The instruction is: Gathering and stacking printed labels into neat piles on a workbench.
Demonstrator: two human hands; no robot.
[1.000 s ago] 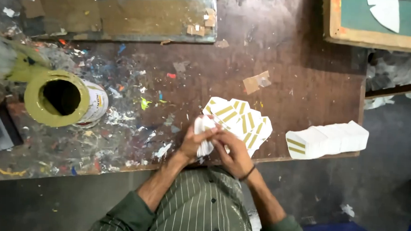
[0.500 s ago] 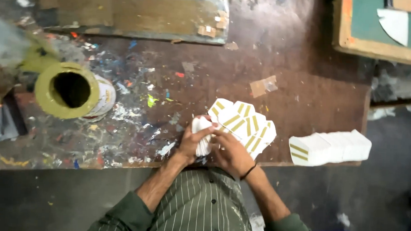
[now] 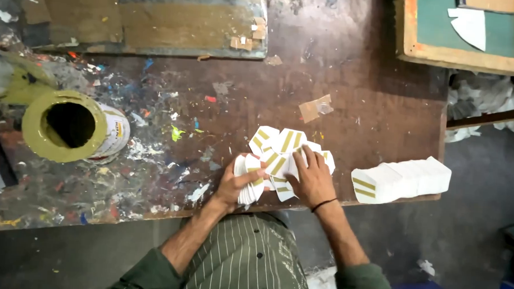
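A small stack of white cards (image 3: 247,187) is clamped in the left hand (image 3: 233,186), its long axis running 12 to 6 o'clock. The fanned gold-striped cards (image 3: 279,148), spreading toward 12 o'clock, are pressed flat by the right hand (image 3: 314,183), fingers together.

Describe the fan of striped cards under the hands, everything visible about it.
The fanned cards are small white pieces with rounded corners, each printed with two olive-gold stripes, and look like thin card or paper. They lie overlapped and spread flat near the front edge of the paint-spattered table. The right hand rests on the fan's near side. The left hand grips a squared stack at the fan's left end.
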